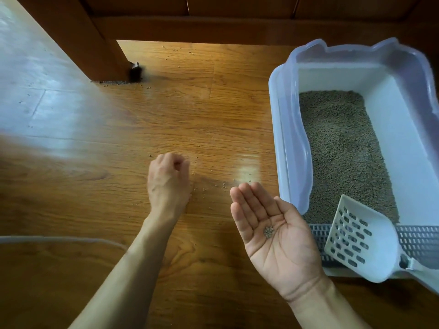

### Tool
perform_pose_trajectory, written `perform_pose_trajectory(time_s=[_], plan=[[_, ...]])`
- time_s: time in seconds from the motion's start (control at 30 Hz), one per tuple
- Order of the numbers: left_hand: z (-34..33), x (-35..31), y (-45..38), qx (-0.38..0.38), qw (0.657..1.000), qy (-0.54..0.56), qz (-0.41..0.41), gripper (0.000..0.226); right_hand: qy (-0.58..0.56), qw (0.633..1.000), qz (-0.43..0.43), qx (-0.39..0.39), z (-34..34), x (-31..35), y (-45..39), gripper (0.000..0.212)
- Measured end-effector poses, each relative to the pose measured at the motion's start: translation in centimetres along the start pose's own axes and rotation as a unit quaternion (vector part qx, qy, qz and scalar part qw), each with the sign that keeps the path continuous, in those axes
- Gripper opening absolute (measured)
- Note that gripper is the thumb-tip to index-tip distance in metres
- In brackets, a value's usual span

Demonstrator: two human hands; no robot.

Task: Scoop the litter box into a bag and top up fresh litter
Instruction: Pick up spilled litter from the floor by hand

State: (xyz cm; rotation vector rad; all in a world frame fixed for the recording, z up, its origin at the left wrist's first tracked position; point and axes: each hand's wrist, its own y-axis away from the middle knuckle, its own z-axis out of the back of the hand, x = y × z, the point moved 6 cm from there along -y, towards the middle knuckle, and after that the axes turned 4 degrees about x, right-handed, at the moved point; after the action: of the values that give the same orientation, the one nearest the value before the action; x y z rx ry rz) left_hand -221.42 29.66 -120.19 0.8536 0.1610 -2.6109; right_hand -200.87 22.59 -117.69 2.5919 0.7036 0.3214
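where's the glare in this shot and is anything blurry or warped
Head view: window glare whitens the floor at left, with a small bright patch near the right hand; a blurred smear crosses the left edge; the wide lens bows the litter box walls.

A home: wooden floor (166, 110), a wooden furniture leg (95, 43), and a cat's litter box (356, 143).

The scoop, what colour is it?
The scoop is white with rows of slots, shown best in the head view.
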Motion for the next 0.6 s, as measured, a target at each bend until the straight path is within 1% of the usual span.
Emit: perform_pose_trajectory(time_s=[0.07, 0.13, 0.2, 0.27, 0.37, 0.5, 0.6], plan=[[2.0, 1.6, 0.9, -0.032, 0.998, 0.040, 0.034, 0.017, 0.001, 1.000, -0.002, -0.001, 0.0, 0.1, -0.1, 0.050], [3.1, 2.8, 2.2, -0.023, 0.999, 0.013, 0.041, 0.019, -0.004, 1.000, -0.001, -0.008, 0.0, 0.0, -0.2, 0.051], [3.3, 3.8, 3.6, 0.004, 0.999, -0.032, 0.023, 0.016, -0.006, 1.000, 0.002, -0.012, 0.1, -0.1, -0.2, 0.051], [3.2, 4.5, 4.7, 0.016, 0.999, -0.048, -0.005, 0.013, -0.008, 1.000, 0.002, -0.009, -0.1, -0.2, -0.3, 0.051], [3.0, 5.1, 5.4, 0.012, 0.998, -0.046, -0.033, 0.006, 0.000, 1.000, -0.004, -0.016, -0.1, -0.4, -0.4, 0.053], [2.1, 4.8, 5.3, 0.019, 0.995, -0.073, -0.069, 0.007, 0.002, 1.000, -0.007, -0.019, 0.0, -0.3, -0.5, 0.052], [1.6, 4.7, 5.1, 0.019, 0.993, -0.081, -0.080, 0.007, -0.005, 1.000, -0.007, -0.012, 0.4, 0.0, -0.5, 0.052]])
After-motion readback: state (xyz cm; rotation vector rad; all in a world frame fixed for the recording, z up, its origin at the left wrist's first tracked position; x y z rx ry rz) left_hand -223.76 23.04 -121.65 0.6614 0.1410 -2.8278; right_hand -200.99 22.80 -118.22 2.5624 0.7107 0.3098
